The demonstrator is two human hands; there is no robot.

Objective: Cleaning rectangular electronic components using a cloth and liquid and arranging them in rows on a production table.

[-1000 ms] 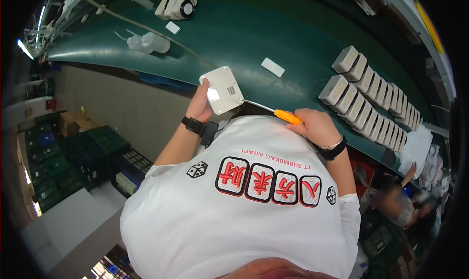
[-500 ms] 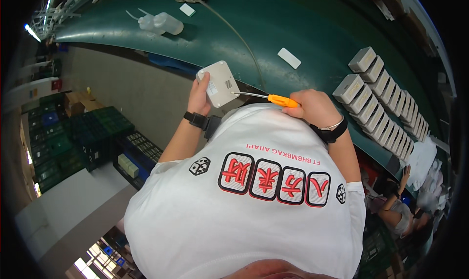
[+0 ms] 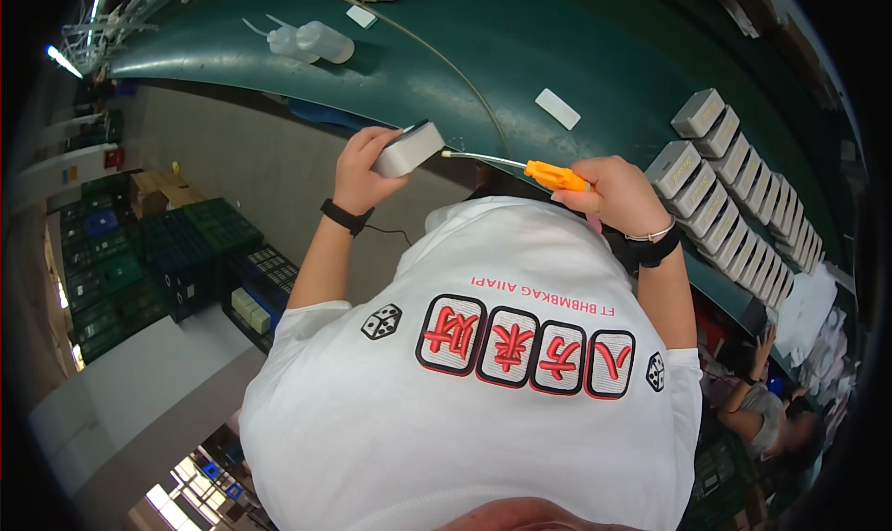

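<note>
A small white plastic device housing [image 3: 410,151] is gripped in my left hand [image 3: 365,172], tilted so that a side wall shows and part of a dark face peeks out at its upper edge. My right hand [image 3: 621,195] is closed around the orange handle of a screwdriver [image 3: 555,175]. The thin metal shaft points left, toward the housing's right end. A small pale bit sits at the tip; whether it touches the housing I cannot tell. Both hands are above the near edge of the green table.
Rows of white boxed units [image 3: 711,196] stand on the green table [image 3: 446,39] at the right. A flat white piece [image 3: 557,109] lies mid-table, near a cable. Clear squeeze bottles [image 3: 321,44] stand far left. Dark green crates [image 3: 186,252] stack on the floor. Another person [image 3: 767,410] sits at right.
My left hand has turned the housing from its flat, vented underside to its side. The screwdriver tip has left that underside, and my right hand has shifted slightly right.
</note>
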